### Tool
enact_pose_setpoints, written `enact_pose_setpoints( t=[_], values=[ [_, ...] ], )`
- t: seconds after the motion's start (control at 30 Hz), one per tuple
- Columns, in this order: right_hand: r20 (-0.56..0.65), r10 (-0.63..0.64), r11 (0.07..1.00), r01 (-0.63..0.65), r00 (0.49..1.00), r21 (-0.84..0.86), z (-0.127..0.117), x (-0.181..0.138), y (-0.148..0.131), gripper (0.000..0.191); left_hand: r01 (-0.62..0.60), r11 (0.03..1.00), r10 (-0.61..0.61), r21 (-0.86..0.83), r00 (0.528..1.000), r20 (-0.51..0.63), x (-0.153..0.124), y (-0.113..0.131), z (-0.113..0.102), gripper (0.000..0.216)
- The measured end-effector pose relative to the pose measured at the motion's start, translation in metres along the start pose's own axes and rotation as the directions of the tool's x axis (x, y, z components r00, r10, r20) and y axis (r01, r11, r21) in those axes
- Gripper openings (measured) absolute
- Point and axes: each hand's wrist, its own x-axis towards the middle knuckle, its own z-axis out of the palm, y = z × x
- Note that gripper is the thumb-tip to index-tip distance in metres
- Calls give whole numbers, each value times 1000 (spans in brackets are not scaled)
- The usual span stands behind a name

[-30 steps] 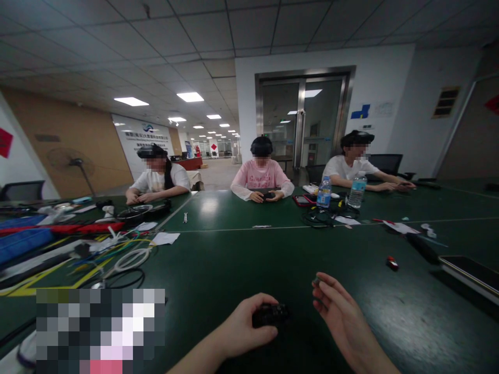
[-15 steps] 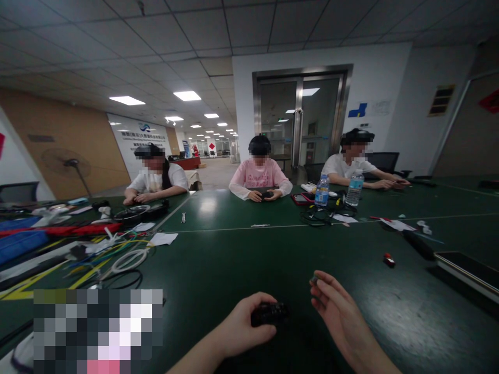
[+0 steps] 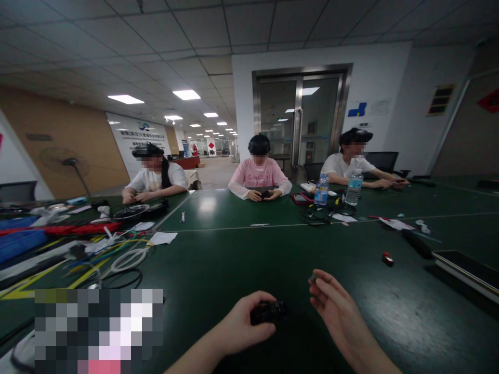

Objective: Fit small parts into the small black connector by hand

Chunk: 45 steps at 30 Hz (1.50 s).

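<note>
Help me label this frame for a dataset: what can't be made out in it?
Head view:
- small black object: the left hand holds it and its fingers cover most of it; kind unclear.
- small grey piece pinched by the right hand: too small to identify.
- pixelated patch, lower left: hides what lies there.
- flat dark device: cut off by the right edge.

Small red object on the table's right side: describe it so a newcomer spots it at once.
Take the long dark-green table, then its near right part. Beyond the right hand, left of the flat dark slab, lies the small red object, alone on bare tabletop. It is the only bright red thing there; its neighbours are dark.
</note>
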Motion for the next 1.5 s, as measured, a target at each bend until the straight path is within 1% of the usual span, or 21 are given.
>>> enact_pose_setpoints(
  t=[0.27,0.47,0.57,0.87,1.07,1.3,1.5],
  values=[
    [31,-16,1000,17,999,-21,-5,2,2,41,24,1000,-24,-3,1000,6,-1,6,0,41],
    [30,-34,999,35,999,-32,-6,3,2,35,39,999,-39,2,999,8,-1,2,0,41],
    [30,-32,999,33,999,-40,-7,4,3,34,21,999,-22,24,1000,3,-1,3,0,41],
    [9,-19,1000,19,1000,-16,-3,2,1,37,-10,1000,10,6,1000,16,0,3,0,41],
    [20,-39,999,40,999,-37,-4,2,3,33,12,1000,-12,-9,1000,10,0,0,1,41],
    [11,-18,999,19,1000,-41,-1,0,0,36,38,999,-38,-2,999,26,-1,7,0,42],
    [-8,-18,999,18,1000,-36,1,-1,-2,37,27,999,-26,-26,999,26,-1,5,0,42]
  ],
)
